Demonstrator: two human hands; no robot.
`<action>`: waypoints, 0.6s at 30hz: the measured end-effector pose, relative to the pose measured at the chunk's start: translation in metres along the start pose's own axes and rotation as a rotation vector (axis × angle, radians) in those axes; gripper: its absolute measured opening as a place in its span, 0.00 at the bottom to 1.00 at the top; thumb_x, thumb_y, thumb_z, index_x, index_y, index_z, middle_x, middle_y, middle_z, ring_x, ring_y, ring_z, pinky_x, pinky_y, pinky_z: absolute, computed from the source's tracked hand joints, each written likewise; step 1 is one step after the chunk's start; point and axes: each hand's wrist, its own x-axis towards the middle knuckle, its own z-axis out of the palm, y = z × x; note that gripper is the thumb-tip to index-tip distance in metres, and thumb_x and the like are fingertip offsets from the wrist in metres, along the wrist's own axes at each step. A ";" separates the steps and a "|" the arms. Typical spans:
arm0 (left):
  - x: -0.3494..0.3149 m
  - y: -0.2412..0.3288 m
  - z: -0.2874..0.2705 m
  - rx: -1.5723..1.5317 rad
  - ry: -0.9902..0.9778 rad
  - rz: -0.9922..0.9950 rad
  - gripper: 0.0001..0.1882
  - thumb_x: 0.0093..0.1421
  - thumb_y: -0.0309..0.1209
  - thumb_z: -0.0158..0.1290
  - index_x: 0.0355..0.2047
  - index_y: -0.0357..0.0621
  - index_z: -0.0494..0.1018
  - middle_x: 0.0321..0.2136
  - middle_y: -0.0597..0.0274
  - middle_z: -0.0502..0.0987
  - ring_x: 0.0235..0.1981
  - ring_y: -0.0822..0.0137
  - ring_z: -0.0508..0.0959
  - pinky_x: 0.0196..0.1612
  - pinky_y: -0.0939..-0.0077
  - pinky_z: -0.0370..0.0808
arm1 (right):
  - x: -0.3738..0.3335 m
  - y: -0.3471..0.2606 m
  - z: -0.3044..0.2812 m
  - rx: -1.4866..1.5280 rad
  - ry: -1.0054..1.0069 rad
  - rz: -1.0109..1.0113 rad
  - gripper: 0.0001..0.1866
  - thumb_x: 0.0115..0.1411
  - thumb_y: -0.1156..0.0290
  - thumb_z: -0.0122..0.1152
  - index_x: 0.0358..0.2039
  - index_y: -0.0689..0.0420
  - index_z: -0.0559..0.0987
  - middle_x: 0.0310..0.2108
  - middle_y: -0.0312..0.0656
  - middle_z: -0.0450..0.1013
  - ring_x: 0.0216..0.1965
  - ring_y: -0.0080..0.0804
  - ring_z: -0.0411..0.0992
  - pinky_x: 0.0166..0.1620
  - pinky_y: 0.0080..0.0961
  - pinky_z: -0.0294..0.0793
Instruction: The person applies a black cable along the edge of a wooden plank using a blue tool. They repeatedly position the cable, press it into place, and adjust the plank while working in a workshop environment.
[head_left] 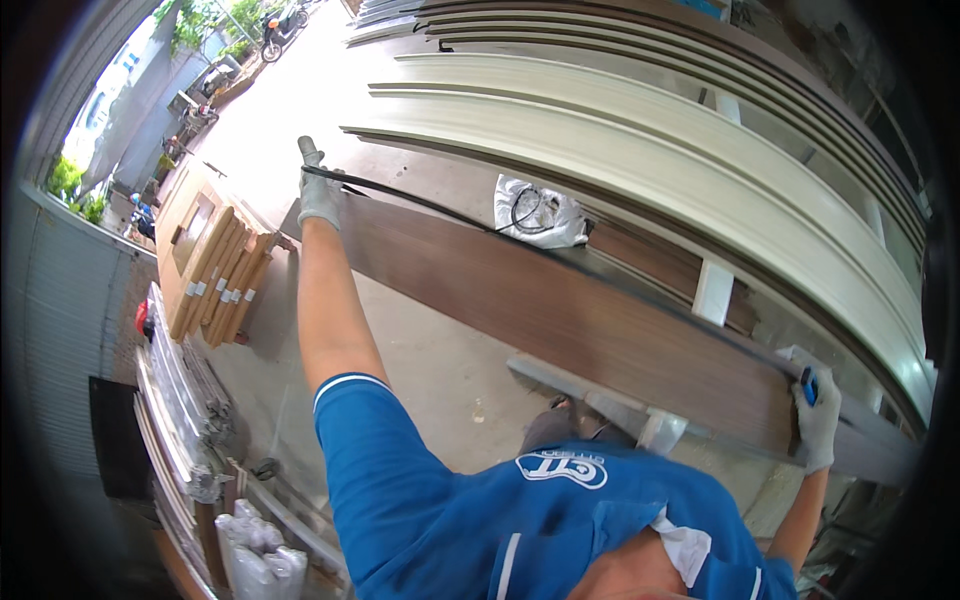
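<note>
A long brown wood-grain board lies slantwise before me. Along its far edge runs a thin black strip, which stands a little off the board near the left end. My gloved left hand is closed on the strip's left end, with one digit pointing up. Near the board's right end, my gloved right hand closes around a small blue-and-black object and rests against the board. The kind of that object is hard to make out, and the glove hides most of it.
Long cream profiles lie on a rack beyond the board. White supports stand beneath. A white sack with a dark cord sits on the floor. To the left are stacked tan panels and wrapped profiles.
</note>
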 end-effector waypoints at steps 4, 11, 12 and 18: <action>0.034 -0.012 0.001 0.695 0.110 0.446 0.42 0.57 0.65 0.67 0.54 0.39 0.77 0.66 0.43 0.67 0.63 0.47 0.73 0.67 0.60 0.72 | 0.000 -0.005 0.004 0.034 -0.009 0.090 0.12 0.57 0.80 0.67 0.38 0.64 0.73 0.32 0.51 0.66 0.33 0.51 0.65 0.40 0.33 0.69; 0.148 -0.006 -0.075 1.084 0.189 0.443 0.28 0.61 0.53 0.67 0.52 0.46 0.80 0.72 0.36 0.59 0.68 0.39 0.69 0.67 0.55 0.71 | -0.001 -0.011 0.012 -0.068 0.027 0.215 0.11 0.61 0.80 0.65 0.40 0.66 0.73 0.34 0.47 0.66 0.35 0.42 0.65 0.43 0.29 0.68; 0.163 -0.007 -0.092 1.066 0.194 0.404 0.27 0.62 0.52 0.67 0.52 0.45 0.81 0.72 0.35 0.59 0.69 0.40 0.69 0.68 0.56 0.70 | -0.001 -0.012 0.011 -0.070 0.013 0.238 0.11 0.61 0.80 0.66 0.41 0.66 0.73 0.35 0.47 0.67 0.37 0.39 0.66 0.44 0.28 0.69; 0.219 -0.045 -0.224 1.388 -0.030 0.347 0.15 0.67 0.43 0.60 0.45 0.47 0.83 0.44 0.42 0.83 0.48 0.40 0.82 0.53 0.51 0.77 | 0.008 -0.010 0.009 -0.096 -0.044 0.374 0.15 0.61 0.78 0.67 0.47 0.66 0.77 0.35 0.43 0.71 0.38 0.34 0.68 0.47 0.30 0.71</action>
